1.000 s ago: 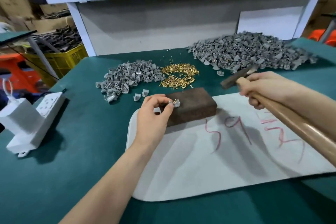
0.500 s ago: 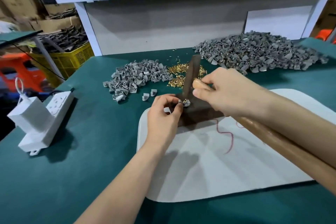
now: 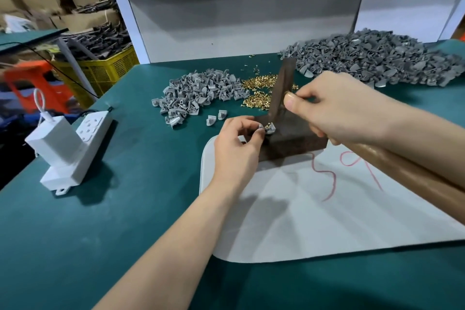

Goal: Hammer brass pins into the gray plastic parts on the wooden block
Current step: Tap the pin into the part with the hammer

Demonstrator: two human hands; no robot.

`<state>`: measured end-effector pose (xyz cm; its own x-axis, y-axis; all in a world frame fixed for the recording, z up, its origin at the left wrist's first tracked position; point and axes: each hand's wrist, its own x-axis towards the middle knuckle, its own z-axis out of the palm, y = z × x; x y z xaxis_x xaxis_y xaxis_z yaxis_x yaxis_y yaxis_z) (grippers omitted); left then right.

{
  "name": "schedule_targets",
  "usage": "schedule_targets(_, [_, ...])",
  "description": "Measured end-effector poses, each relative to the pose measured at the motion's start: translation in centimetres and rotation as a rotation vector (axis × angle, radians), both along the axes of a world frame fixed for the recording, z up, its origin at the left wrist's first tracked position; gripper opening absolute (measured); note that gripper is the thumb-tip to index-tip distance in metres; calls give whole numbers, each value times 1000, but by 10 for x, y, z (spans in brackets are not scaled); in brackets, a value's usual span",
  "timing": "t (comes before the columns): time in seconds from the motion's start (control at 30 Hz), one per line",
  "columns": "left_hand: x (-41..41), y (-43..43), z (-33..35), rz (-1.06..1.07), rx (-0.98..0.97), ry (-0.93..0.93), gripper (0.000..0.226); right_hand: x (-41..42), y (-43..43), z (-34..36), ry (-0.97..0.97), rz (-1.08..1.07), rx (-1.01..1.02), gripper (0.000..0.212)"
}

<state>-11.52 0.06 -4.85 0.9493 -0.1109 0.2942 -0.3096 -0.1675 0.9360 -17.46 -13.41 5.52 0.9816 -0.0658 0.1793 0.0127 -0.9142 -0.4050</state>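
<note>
Pinching the gray part on the block's left end, the left hand steadies its pin; the right hand, clenched round the hammer, should tap lightly and squarely, clear of the fingers.

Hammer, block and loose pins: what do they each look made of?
Hammer: dark, dull metal head by its look; its handle is glossy brown, probably varnished wood. Block: dark brown, matte, mottled, seemingly wood. Loose pins: shiny yellow-gold, likely brass or brass-plated.
</note>
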Motion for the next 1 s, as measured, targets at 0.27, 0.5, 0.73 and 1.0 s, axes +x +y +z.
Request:
schedule_targets(0.27, [3, -1, -2, 9, -1, 20, 6, 1, 10, 6, -42, 13, -61, 44])
schedule_targets(0.5, [3, -1, -3, 14, 21, -52, 26, 1, 11, 13, -62, 38, -17, 48])
schedule_targets(0.73, [4, -1, -10, -3, -40, -22, 18, 1, -20, 19, -113, -53, 171, 50])
schedule_targets(1.0, [-1, -3, -3, -45, 216, -156, 42, 13, -21, -7, -42, -65, 239, 51])
